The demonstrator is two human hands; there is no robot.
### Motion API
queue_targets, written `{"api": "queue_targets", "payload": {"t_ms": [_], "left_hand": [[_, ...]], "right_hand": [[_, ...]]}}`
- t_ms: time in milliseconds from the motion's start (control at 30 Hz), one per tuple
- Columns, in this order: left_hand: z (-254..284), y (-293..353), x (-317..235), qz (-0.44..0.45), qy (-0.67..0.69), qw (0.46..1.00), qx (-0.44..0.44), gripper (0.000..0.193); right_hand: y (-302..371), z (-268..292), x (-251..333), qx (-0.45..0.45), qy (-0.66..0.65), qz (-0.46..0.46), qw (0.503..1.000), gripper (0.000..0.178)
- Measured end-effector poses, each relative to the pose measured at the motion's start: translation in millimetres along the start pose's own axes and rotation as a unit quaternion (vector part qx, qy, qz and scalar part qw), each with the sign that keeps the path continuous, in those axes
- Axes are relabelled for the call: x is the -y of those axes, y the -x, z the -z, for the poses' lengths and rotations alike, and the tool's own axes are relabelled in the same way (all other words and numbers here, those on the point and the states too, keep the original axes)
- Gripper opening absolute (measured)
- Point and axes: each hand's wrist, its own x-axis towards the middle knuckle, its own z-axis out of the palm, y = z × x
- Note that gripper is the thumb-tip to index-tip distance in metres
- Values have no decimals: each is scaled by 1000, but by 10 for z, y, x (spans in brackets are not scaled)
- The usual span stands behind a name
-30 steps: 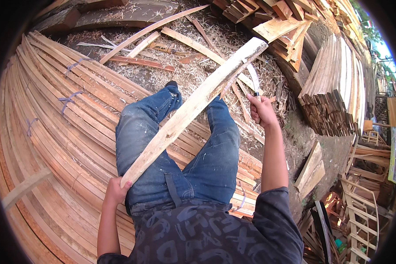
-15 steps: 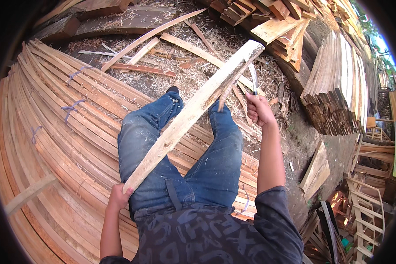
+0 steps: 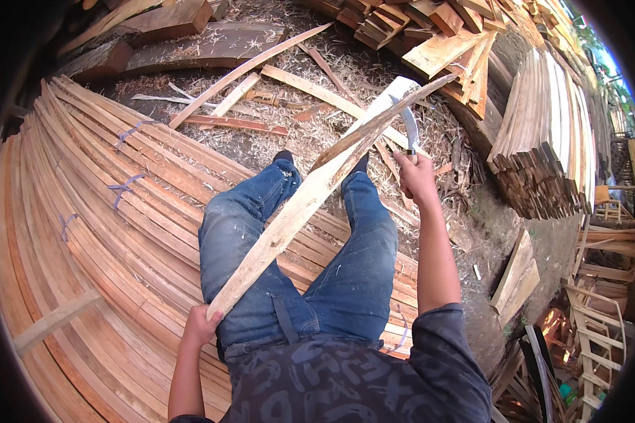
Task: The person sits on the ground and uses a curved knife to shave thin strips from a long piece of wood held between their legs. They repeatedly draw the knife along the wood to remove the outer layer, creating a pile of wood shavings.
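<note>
A long pale wooden plank (image 3: 279, 225) slants from my lap up and away to the right. My left hand (image 3: 203, 326) is closed around its near end. In my right hand (image 3: 418, 178), beside the plank's far part, is the handle of a curved-blade knife (image 3: 410, 127); the fingers wrap round and mostly hide the handle. A dark, rough-edged strip of wood (image 3: 374, 127) lies at an angle across the plank's far part, its pointed tip reaching past the blade. Whether the strip is still attached to the plank, I cannot tell.
Long bundled wooden slats (image 3: 130, 233) spread under and left of my legs. Shavings and loose wood pieces (image 3: 229, 96) litter the ground ahead. Stacked boards (image 3: 536, 148) stand at the right, near a wooden ladder-like frame (image 3: 596, 338). Thick beams (image 3: 204, 46) lie at the far left.
The dark strip, which hung at the plank's right side, now lies across its far part with its tip pointing up and right. The view has shifted slightly; both hands keep their hold.
</note>
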Motion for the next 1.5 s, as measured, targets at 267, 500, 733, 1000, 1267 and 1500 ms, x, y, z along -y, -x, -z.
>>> {"api": "queue_targets", "payload": {"t_ms": [267,500,733,1000,1267,1500], "left_hand": [[2,3,146,-2,-31,1000,0,58],[-14,15,-5,-2,-50,999,-22,53],[-179,42,46,-56,-101,986,-120,51],[-55,46,3,-62,-98,991,-73,54],[375,-88,-275,50,-87,991,90,62],[353,-278,54,22,-1,987,160,60]], "right_hand": [[-19,241,196,210,-117,-146,960,40],[238,322,-1,67,-200,-121,970,37],[1322,-502,-864,-47,-256,-135,956,44],[1802,-936,-838,-64,-226,66,970,31],[1678,-845,-398,-40,-45,228,972,18],[2216,-1076,-584,27,167,243,955,26]]}}
